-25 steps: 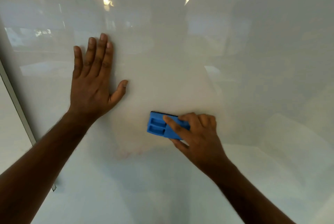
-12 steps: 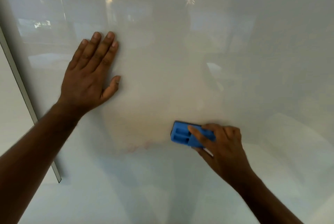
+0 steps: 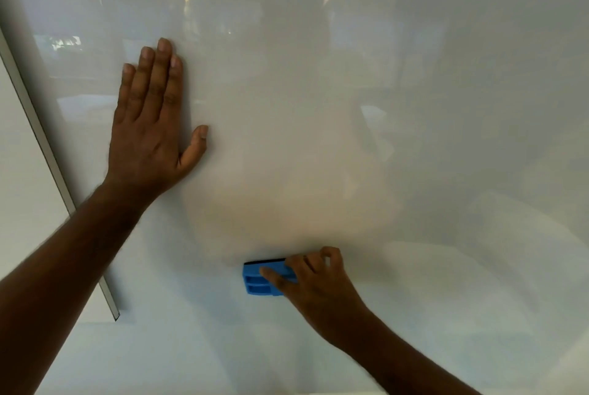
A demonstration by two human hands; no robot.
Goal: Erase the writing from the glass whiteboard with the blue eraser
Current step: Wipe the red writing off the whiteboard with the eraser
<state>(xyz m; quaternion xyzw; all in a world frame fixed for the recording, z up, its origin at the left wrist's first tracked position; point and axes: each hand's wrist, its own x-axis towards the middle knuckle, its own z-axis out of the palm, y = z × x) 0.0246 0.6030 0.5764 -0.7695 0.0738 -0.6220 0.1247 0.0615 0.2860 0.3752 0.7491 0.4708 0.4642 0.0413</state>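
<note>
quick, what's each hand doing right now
Left hand: open, fingers straight, palm flat against the glass whiteboard.
Right hand: holding the blue eraser, fingers curled over it, against the board.

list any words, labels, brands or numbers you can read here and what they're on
None can be read.
Glass whiteboard: no legible writing, only reflections and a hazy smear above the eraser.
Blue eraser, held by the right hand: no brand or label visible.
Left hand, flat on the board: covers no text that shows.
</note>
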